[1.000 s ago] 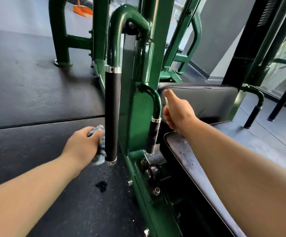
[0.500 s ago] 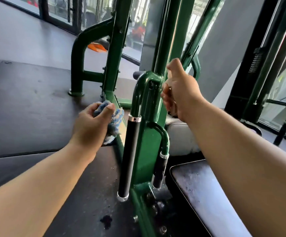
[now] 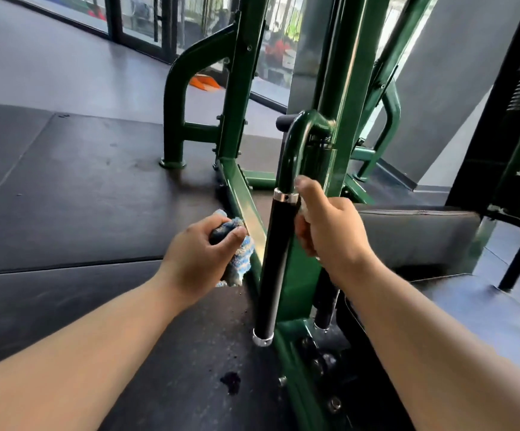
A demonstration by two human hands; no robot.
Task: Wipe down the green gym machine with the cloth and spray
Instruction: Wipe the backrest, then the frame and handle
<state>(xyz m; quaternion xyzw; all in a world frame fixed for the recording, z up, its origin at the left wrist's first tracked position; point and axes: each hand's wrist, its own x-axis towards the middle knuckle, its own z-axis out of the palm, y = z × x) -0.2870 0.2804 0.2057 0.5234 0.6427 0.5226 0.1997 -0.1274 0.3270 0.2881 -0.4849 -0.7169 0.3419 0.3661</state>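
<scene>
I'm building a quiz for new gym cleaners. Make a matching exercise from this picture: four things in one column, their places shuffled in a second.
1. blue cloth
2. black grip
3. dark wet spot
4. orange object

A. on the floor mat, near the grip's lower end
B. far back on the floor, behind the green frame
C. bunched in the left hand
D. upright, beside the right hand

Pairs: 1-C, 2-D, 3-A, 4-B

The black cylindrical handle grip (image 3: pixel 276 262) hangs from the green steel gym machine (image 3: pixel 355 88). At its 9 o'clock, the left hand (image 3: pixel 196 259) holds the blue-and-white rag cloth (image 3: pixel 240 258). At 3 o'clock, the right hand (image 3: pixel 333 231) grips the small white spray bottle (image 3: pixel 303 210), with the grey padded seat back (image 3: pixel 414 234) behind. At 6 o'clock, a dark wet spot (image 3: pixel 230 382) lies on the floor.
</scene>
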